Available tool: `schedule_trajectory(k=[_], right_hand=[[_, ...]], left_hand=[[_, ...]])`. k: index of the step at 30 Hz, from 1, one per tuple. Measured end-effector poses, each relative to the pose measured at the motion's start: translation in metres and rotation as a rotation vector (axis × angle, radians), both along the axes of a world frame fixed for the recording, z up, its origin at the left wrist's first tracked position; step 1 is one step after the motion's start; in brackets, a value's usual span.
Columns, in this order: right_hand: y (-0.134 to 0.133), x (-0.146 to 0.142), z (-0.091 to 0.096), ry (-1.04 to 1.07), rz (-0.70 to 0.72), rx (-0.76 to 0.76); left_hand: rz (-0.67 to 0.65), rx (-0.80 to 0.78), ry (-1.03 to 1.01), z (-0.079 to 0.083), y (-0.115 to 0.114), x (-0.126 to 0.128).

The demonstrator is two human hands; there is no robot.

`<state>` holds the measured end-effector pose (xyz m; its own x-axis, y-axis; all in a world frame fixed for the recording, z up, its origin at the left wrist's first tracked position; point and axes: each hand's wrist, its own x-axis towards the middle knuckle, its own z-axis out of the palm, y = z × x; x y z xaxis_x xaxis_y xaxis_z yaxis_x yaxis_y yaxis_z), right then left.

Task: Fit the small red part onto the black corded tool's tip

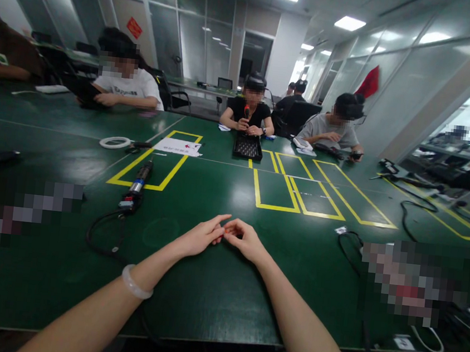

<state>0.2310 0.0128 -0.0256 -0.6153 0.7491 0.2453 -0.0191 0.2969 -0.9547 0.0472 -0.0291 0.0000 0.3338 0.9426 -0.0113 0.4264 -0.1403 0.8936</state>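
My left hand (201, 238) and my right hand (248, 243) meet at the fingertips above the green table, in the middle of the view. The thumb and fingers of my right hand are pinched together. On my left hand the fingers are bent in close to the thumb, with the index finger stretched out further. A tiny spot of red-orange (224, 232) shows where the fingertips touch; it is too small to tell whether it is an object. A pale bangle (136, 283) circles my left wrist.
The green table (221, 303) bears yellow tape outlines (276, 207). A cylindrical tool with a cable (137, 182) lies to the left, near a paper sheet (179, 146) and a white cable coil (115, 142). Across sits a person holding an orange-tipped tool (247, 112) over a black tray (248, 147).
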Motion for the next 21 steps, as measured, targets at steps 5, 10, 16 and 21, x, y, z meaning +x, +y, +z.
schedule_trajectory(k=[5, 10, 16, 21], right_hand=[[-0.003, 0.001, 0.005, -0.023, 0.030, 0.000], [-0.001, 0.001, 0.001, -0.042, 0.005, -0.033], [0.003, 0.000, -0.004, -0.033, -0.084, -0.047], [0.002, 0.000, -0.002, 0.030, -0.078, -0.114]], left_hand=[[-0.001, -0.022, -0.046, -0.001, -0.004, 0.000], [0.051, 0.071, 0.094, 0.010, -0.009, 0.004], [0.079, 0.308, 0.278, 0.016, -0.016, 0.005], [0.078, 0.362, 0.356, 0.013, -0.016, 0.005]])
